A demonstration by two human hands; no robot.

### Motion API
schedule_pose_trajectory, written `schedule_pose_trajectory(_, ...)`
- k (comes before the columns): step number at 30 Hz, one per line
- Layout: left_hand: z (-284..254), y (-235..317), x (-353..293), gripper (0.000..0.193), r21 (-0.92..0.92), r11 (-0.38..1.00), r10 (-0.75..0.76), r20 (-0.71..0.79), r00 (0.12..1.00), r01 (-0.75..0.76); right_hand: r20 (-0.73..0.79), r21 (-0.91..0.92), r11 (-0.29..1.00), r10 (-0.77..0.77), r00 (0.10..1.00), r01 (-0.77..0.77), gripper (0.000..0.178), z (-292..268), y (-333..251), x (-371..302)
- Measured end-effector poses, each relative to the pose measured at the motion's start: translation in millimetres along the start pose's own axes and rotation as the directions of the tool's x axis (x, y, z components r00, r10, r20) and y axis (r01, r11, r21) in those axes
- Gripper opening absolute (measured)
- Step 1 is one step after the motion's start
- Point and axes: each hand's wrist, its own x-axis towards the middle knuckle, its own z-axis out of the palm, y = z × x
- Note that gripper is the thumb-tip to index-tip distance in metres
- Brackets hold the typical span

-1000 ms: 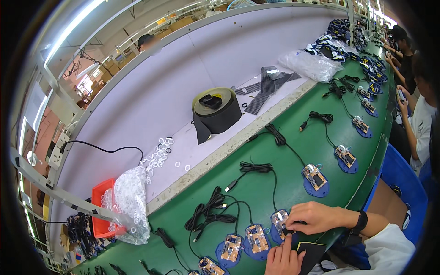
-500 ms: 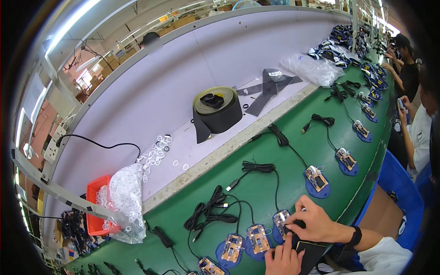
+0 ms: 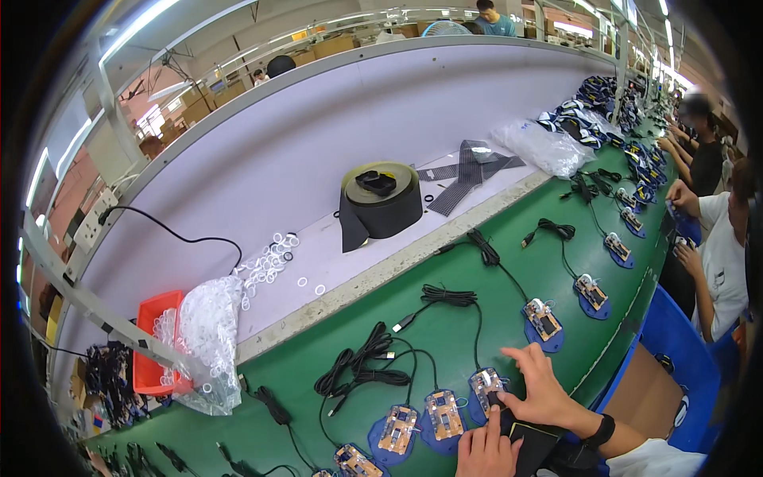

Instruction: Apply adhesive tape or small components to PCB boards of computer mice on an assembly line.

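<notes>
On the green bench at the lower right lies a brown circuit board [image 3: 483,385] on a blue mouse-shaped base, its black cable running up the bench. My right hand [image 3: 548,393] is over its right edge, thumb pressed down on a small black piece and index finger lifted away. My left hand [image 3: 486,451] lies just below, its index fingertip stretched to the same piece. Black sheet material [image 3: 536,447] with a yellow edge shows beneath my right hand. Left of it sit two similar boards on blue bases, the nearer one a circuit board [image 3: 443,412] with its own cable.
Coiled black cables [image 3: 369,358] and more boards line the bench. Behind the ledge stand a black tape roll [image 3: 381,208], white rings [image 3: 270,262] and a red bin [image 3: 151,374] beside a plastic bag. A blue crate [image 3: 675,326] is at right, with co-workers beyond.
My right index finger has lifted and spread away from the thumb, which stays at the board. My left hand remains nearly in place. The whole view has tilted slightly.
</notes>
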Motion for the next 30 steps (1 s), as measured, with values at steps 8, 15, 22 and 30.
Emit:
schedule_pose_trajectory(8,-36.6,-3.2,-12.8,0.028,-0.145,0.987,0.063,-0.067,0.996,-0.072,0.051,0.61,0.784,0.107,0.993,-0.116,0.049,-27.7,16.6,4.9)
schedule_pose_trajectory(15,-42.9,-35.5,-46.3,0.028,0.03,0.99,-0.134,-0.18,0.975,0.141,0.183,0.538,0.829,-0.293,0.938,0.154,0.035,3.3,-36.4,41.6)
schedule_pose_trajectory(22,-35.7,-39.5,-50.2,0.029,-0.007,0.994,-0.111,-0.205,0.972,0.112,0.293,0.242,0.856,-0.513,0.807,0.456,0.04,16.3,-53.4,56.9)
schedule_pose_trajectory(30,-41.4,-40.4,-48.9,0.028,-0.011,0.995,-0.101,-0.172,0.98,0.101,0.356,0.001,0.884,-0.437,0.826,0.467,0.052,31.5,-43.9,55.3)
